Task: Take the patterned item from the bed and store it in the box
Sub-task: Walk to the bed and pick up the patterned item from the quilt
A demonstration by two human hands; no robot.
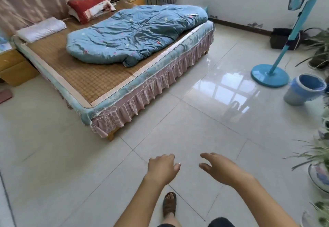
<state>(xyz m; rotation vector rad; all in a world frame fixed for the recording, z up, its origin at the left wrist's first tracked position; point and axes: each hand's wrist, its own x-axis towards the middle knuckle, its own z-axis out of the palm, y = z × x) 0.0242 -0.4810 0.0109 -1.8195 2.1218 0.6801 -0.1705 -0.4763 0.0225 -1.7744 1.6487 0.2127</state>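
On the woven-mat bed at my left lies the rumpled blue quilt with small flower print, well apart from me. My left hand hangs empty over the pale glossy floor tiles, fingers loosely curled. Beside it, my right hand is empty too, fingers spread.

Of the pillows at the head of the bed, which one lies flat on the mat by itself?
The pale pink pillow, nearest the left edge. The red pillow is propped on another one.
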